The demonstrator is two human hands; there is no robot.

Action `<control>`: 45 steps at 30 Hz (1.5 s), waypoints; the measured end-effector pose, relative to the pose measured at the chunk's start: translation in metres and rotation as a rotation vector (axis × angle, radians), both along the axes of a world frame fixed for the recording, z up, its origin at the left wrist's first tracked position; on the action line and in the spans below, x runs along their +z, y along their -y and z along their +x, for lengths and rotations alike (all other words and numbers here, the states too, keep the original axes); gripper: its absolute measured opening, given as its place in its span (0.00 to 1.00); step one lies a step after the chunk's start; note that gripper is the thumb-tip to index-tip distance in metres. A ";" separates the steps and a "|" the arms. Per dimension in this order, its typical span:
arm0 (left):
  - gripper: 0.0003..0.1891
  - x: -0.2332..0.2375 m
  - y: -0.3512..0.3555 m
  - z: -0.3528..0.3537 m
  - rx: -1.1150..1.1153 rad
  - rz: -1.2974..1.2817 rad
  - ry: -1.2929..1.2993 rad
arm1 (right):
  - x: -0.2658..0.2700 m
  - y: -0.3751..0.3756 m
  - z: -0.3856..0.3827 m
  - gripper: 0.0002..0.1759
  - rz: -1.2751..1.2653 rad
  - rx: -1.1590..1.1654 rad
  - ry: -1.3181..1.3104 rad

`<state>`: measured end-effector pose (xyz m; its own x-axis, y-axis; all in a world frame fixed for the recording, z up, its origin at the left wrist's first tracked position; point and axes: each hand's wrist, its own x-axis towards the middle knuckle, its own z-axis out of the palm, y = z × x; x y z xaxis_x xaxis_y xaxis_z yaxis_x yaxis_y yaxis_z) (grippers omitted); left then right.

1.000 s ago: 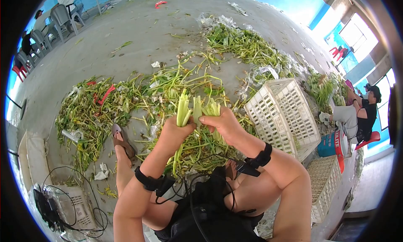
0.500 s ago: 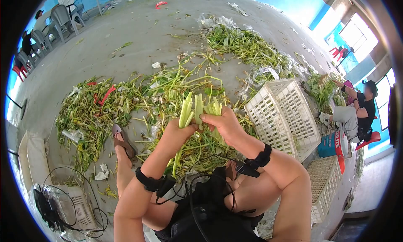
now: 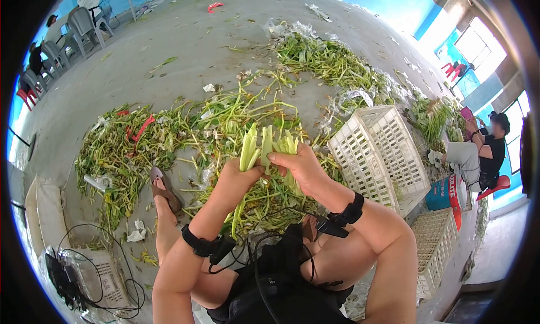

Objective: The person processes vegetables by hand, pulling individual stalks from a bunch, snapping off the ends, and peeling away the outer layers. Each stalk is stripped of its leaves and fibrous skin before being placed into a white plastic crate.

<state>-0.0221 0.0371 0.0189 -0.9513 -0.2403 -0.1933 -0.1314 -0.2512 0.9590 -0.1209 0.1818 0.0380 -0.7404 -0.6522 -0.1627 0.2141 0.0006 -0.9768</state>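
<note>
My left hand (image 3: 243, 175) is closed round a few pale green stalks (image 3: 248, 147), whose cut ends point up and whose lower part hangs below the fist. Close beside it, my right hand (image 3: 301, 165) grips more green stalks (image 3: 290, 144). One flat stalk piece (image 3: 266, 143) stands between the two hands, at the right hand's fingertips. Below and behind both hands spreads a heap of green and yellowish stalks and leaves (image 3: 225, 119) on the floor. The lower ends of the stalks in my right hand are partly hidden.
A white plastic crate (image 3: 374, 161) stands right of my hands, with a blue bucket (image 3: 441, 195) and another crate (image 3: 433, 248) beyond. A seated person (image 3: 492, 150) is at the right. More trimmings (image 3: 332, 60) lie ahead. Cables (image 3: 101, 273) and a box are at lower left.
My hands and the stalks have hardly moved. The seated person at the right has shifted posture, with the head and arms in a different position.
</note>
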 end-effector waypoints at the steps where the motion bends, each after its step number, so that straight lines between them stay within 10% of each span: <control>1: 0.06 -0.001 0.000 0.000 0.002 0.002 -0.013 | 0.000 0.000 0.000 0.08 0.001 -0.002 0.005; 45: 0.08 -0.001 0.003 0.003 -0.009 0.168 0.026 | 0.003 -0.003 -0.005 0.11 0.029 0.031 0.010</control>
<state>-0.0196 0.0338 0.0180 -0.9473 -0.1939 -0.2550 -0.1589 -0.4066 0.8997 -0.1259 0.1847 0.0407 -0.7183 -0.6695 -0.1891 0.2230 0.0358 -0.9742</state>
